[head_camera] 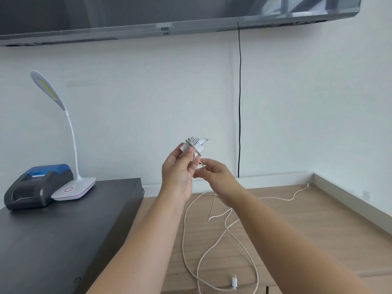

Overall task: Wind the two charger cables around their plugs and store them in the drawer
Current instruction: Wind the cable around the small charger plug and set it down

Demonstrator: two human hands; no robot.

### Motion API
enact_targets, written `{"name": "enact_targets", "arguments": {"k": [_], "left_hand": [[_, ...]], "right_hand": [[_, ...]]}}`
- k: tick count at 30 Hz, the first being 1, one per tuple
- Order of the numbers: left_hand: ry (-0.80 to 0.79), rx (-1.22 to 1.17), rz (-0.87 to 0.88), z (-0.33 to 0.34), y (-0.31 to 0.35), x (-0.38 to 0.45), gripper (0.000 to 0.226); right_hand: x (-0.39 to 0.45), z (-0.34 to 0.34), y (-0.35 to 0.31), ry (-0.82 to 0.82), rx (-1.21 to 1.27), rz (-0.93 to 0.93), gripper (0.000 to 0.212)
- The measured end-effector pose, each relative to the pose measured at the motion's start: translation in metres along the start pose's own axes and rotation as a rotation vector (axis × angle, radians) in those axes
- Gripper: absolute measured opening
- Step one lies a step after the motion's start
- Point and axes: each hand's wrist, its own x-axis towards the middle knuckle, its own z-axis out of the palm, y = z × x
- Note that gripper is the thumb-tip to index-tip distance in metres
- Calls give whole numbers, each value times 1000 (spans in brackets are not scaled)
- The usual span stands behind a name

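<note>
A white charger plug [196, 147] is held up in front of the wall, with a few turns of white cable wound around it. My left hand [179, 177] grips the plug from below and the left. My right hand [214, 172] pinches the cable [202, 165] just under the plug. The rest of the cable [184, 234] hangs down and lies in loose loops on the wooden surface, its small white connector [234, 282] near the front edge. Another strand [294, 195] trails toward the back right corner. I see no drawer.
A black cabinet top [63, 236] on the left carries a white desk lamp [72, 190] and a black and blue printer [36, 187]. A black wire [239, 102] runs down the wall from the screen [169, 13] above. A pale raised rim [347, 200] borders the wooden surface [318, 230].
</note>
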Motion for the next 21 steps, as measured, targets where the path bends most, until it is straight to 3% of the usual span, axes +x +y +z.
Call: {"name": "enact_targets", "arguments": {"k": [2,6,9,15,21], "left_hand": [[-16,34,2,-7,-2,-5,21],[-41,166,-10,-29,-11,-14,31],[-23,178,-4,-37,-10,-16,27],[53,196,-5,-49,-28,-21,24],[54,432,101,-57,-49,-32,26]], "right_hand": [[-8,2,3,96,44,-17,19],[-29,-3,16,210,-366,-101,20],[-33,-1,14,207,-479,-149,21],[-49,9,22,168,-617,-56,30],[-62,11,26,134,-770,-23,27]]}}
